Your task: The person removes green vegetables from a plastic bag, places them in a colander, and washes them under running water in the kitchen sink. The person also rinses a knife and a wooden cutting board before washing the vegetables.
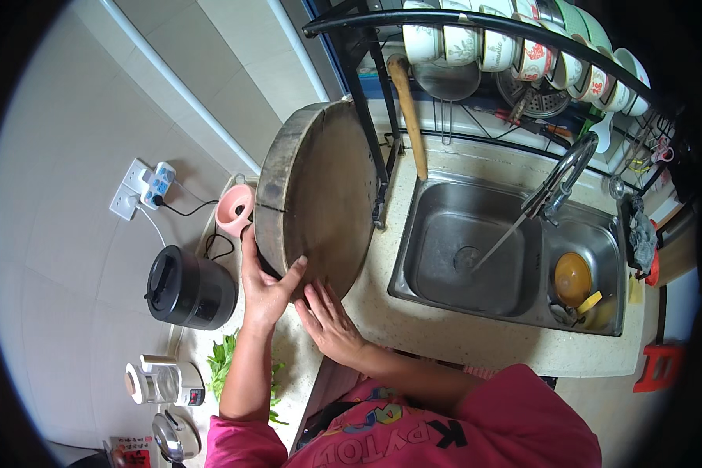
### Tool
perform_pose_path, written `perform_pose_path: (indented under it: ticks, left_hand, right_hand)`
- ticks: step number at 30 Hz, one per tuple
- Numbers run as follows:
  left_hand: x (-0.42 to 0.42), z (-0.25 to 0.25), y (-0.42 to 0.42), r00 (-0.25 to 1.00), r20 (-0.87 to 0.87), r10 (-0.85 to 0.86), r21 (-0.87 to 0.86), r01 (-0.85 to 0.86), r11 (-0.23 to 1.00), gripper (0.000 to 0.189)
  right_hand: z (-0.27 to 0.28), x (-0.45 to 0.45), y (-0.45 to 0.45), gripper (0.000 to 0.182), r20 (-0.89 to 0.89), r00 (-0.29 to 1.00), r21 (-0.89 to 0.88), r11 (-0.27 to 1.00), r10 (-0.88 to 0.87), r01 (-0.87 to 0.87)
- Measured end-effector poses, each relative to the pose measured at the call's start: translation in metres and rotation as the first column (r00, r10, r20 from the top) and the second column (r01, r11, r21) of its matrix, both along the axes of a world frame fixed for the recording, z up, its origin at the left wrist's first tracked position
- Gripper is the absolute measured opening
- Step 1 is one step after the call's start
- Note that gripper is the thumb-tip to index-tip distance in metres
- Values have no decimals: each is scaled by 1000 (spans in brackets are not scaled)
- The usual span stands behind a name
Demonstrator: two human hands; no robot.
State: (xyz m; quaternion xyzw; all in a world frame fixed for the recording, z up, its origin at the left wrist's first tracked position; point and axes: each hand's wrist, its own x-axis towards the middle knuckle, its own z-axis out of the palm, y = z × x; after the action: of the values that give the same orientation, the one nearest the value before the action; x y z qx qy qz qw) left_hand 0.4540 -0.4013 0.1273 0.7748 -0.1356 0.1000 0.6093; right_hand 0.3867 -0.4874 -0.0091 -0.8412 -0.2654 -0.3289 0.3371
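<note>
A thick, round wooden chopping block (pixel 333 199) stands tilted on its edge in the counter corner, by the black rack's post. My left hand (pixel 267 289) grips its near rim, the thumb on the face and the fingers around the side. My right hand (pixel 334 324) lies with outstretched fingers against the lower part of the face, not wrapped around it. Dark cracks run across the block's side. Just beyond my left fingers sits a pink holder (pixel 234 209), partly covered by the block.
Water runs from the faucet (pixel 553 181) into the steel double sink (pixel 406 281). A wooden rolling pin (pixel 408 117) leans by the bowl-laden dish rack (pixel 380 82). On the left are a black appliance (pixel 193 292), leafy greens (pixel 221 362), a glass kettle (pixel 164 383) and a lidded pot (pixel 175 436).
</note>
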Motion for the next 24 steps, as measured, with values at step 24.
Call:
perform_pose_path:
  ticks: [24]
  left_hand:
    - [-167,-48,20,976,-85,202,-135,-212,968,96]
  right_hand:
    - [81,20,-71,96,-127,940,254,927,315,-276]
